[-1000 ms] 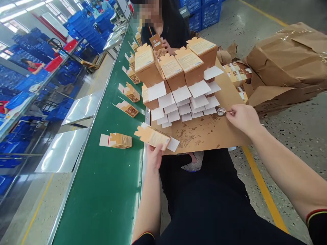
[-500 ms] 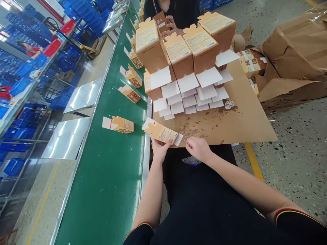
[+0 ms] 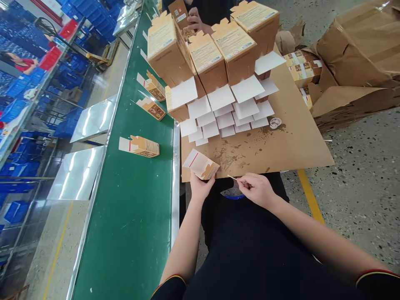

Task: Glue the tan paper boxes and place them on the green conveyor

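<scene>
My left hand (image 3: 201,189) is wrapped around the lower part of a small tan carton (image 3: 204,166), whose white flap with a red stripe points up and to the left. To its right, my right hand (image 3: 256,190) pinches a thin pale stick (image 3: 231,177); its tip is apart from the carton and too small to make out. Just beyond both hands lies a brown cardboard sheet (image 3: 300,146) marked with dark wet spots. On it rises a stack of larger tan cartons (image 3: 206,54) with white flaps sticking out towards me.
Along the left runs a green conveyor belt (image 3: 134,225) with a metal edge, carrying several small cartons (image 3: 143,146). A small clear round dish (image 3: 275,123) sits on the cardboard. Another person's hand (image 3: 195,20) holds a carton behind the stack. At right is a large brown paper bundle (image 3: 353,54).
The carton in my left hand has turned, its flap end now facing me more. My right hand has drawn back to the right, taking the stick off the carton's end. The view has shifted slightly.
</scene>
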`<state>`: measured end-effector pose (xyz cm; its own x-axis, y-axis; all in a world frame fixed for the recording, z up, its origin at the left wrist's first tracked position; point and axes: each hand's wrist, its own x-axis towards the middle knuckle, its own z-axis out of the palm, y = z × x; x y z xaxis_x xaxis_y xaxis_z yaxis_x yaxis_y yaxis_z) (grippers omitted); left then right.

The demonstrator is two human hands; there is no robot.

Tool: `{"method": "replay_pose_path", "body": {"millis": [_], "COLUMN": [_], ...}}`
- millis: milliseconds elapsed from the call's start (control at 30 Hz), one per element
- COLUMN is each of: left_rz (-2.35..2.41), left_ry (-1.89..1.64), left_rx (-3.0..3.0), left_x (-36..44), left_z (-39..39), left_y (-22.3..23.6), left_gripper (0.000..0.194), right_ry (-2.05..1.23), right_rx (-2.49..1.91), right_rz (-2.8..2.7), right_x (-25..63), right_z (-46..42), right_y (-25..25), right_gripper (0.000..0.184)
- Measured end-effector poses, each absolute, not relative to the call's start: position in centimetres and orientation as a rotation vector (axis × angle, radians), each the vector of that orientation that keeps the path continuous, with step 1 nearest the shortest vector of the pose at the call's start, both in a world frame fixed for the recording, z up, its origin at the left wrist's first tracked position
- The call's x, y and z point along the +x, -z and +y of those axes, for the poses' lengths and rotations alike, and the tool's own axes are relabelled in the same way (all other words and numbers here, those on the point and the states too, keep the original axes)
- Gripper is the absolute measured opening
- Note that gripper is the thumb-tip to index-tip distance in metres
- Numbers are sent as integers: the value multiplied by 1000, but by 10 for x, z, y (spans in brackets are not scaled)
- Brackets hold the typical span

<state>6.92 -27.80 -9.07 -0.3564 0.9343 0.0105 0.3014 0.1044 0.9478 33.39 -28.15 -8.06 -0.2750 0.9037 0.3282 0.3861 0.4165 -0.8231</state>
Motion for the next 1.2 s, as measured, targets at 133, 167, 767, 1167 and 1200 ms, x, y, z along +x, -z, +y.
{"method": "replay_pose_path", "body": {"millis": [133,167,767,1167,1200], "left_rz": [1704,1691,2191,2469,2346], "left_ry": [-1237,-1232,-1625,-2284,-2351], "left_rx": [1183,1171,664,1624,1680], "left_x": [69,70,-128,-64,-57], "left_z": [-276,-275,-304,-273,-258], "left_y": [94,95,64,0,-15], "left_gripper": [72,73,93,40,36], "right_ry": [-844,-860,-902,-628,-629], "right_rx": [-1170,-1164,-1208,-1413,-1412], "right_rz": [-1793,-1789,-1602,-1526,-1519], "right_x": [340,339,362,417,418], "right_z": [-290,-291,-276,-272,-272], "right_y": [78,78,84,79,78], "right_gripper": [33,33,29,44,44]}}
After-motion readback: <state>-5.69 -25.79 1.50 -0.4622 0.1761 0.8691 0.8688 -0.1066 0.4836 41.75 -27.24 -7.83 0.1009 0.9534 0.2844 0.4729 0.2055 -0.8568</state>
